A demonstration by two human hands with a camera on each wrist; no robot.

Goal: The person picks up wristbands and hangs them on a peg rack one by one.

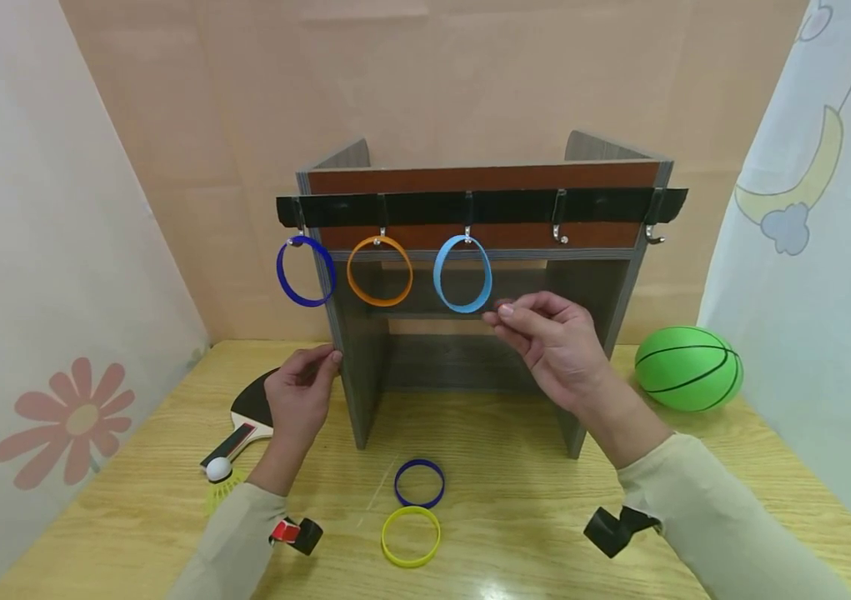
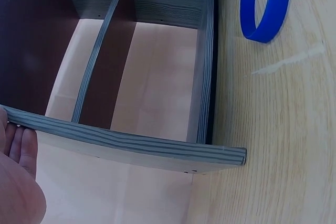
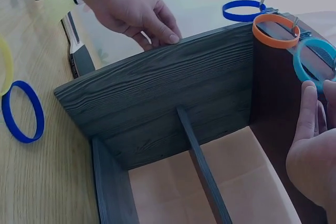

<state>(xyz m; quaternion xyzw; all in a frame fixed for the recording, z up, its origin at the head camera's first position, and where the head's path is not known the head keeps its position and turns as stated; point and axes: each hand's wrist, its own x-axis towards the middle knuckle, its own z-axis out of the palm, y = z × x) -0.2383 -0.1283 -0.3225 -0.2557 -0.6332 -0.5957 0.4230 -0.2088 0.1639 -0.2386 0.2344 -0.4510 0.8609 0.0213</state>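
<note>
The light-blue, band-like ring (image 1: 461,308) hung from the middle metal hook (image 1: 468,232); the right hand (image 1: 554,340), fingertips loosely together, hovered beside it. The left hand (image 1: 301,393) pinched the grey wood-grain stand (image 1: 362,333), sensibly steadying it.

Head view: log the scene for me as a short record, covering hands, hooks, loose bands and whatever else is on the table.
Left hand: grips the edge of the left side panel of the shelf unit
Right hand: fingertips beside the light blue band; contact unclear
Hung, left to right: dark blue band, orange band, light blue band
Bare: fourth hook, fifth hook
Loose on table: second dark blue band, yellow band in front of it
Table, left: bat, shuttlecock
Table, right: green ball
</note>
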